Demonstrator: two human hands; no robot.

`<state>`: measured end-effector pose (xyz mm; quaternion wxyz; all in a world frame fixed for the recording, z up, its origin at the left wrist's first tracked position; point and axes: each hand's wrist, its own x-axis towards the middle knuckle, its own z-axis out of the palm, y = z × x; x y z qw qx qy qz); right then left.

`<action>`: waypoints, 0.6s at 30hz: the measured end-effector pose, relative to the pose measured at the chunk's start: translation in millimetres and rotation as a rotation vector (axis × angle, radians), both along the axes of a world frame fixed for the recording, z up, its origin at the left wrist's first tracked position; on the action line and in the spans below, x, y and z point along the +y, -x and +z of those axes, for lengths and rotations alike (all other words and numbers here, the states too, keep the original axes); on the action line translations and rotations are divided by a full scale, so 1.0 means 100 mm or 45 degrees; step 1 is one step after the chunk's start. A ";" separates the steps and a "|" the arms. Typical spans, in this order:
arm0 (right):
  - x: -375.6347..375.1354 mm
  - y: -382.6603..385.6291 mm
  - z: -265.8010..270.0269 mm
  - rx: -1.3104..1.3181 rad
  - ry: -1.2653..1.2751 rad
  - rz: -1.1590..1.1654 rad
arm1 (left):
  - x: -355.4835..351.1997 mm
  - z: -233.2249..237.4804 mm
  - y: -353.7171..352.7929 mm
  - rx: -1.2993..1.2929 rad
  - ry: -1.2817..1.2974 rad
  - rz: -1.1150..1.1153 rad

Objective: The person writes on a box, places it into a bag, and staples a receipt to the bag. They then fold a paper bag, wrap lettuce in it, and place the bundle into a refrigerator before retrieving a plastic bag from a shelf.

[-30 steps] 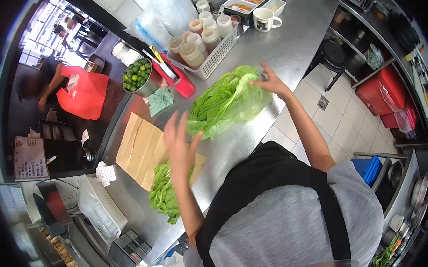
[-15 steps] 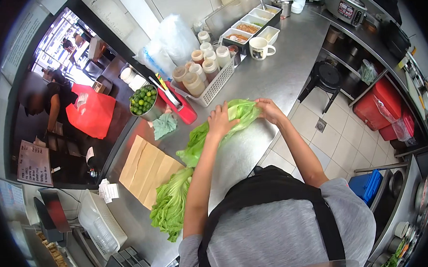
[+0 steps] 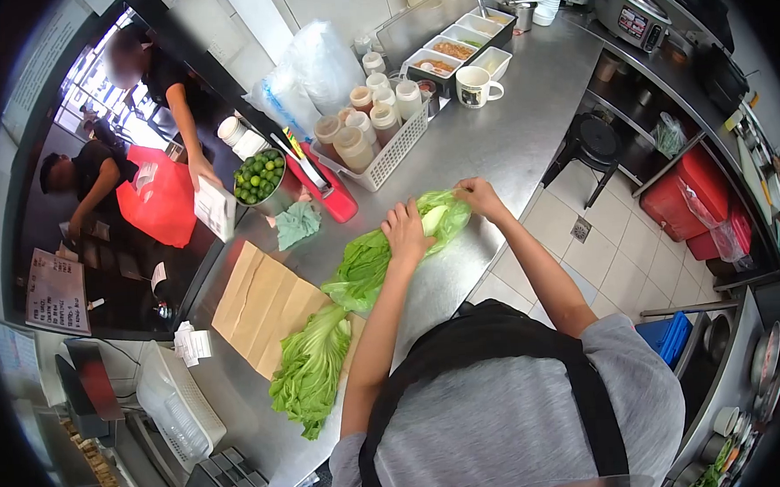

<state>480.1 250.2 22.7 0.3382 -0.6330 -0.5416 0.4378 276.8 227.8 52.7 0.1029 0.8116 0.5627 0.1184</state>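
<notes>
A clear plastic bag of green lettuce (image 3: 382, 254) lies on the steel counter (image 3: 499, 141) in front of me. My left hand (image 3: 407, 232) presses down on the middle of the bag. My right hand (image 3: 478, 196) pinches the bag's far end, fingers closed on the plastic. A second, loose bunch of lettuce (image 3: 310, 367) lies nearer the left, partly on a brown paper bag (image 3: 261, 307).
A white basket of sauce bottles (image 3: 367, 139), a red box (image 3: 330, 189), a bowl of limes (image 3: 260, 180), a green cloth (image 3: 296, 224) and a mug (image 3: 474, 86) stand behind. Two people are beyond the counter; one hand holds a paper slip (image 3: 214, 207).
My left hand came down from the air onto the bag of lettuce. The bag got pressed flatter and narrower. A second person with a paper slip appeared at the counter.
</notes>
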 end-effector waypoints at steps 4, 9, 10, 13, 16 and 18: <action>0.06 0.10 -0.07 0.643 0.094 -0.196 | -0.02 -0.02 -0.02 -0.083 -0.040 -0.013; 0.04 0.07 -0.23 1.075 0.229 -0.214 | -0.02 -0.06 0.09 -0.134 -0.057 -0.121; 0.05 0.07 -0.28 1.050 0.247 -0.218 | -0.02 -0.06 0.10 -0.132 -0.064 -0.162; 0.05 0.05 -0.36 1.015 0.254 -0.224 | -0.03 0.00 0.14 -0.162 0.010 -0.167; 0.04 0.07 -0.27 1.047 0.185 -0.160 | -0.10 0.41 0.33 -0.274 -0.344 -0.089; -0.11 0.06 0.01 1.014 0.175 -0.084 | 0.06 0.74 0.75 -0.505 -0.538 0.077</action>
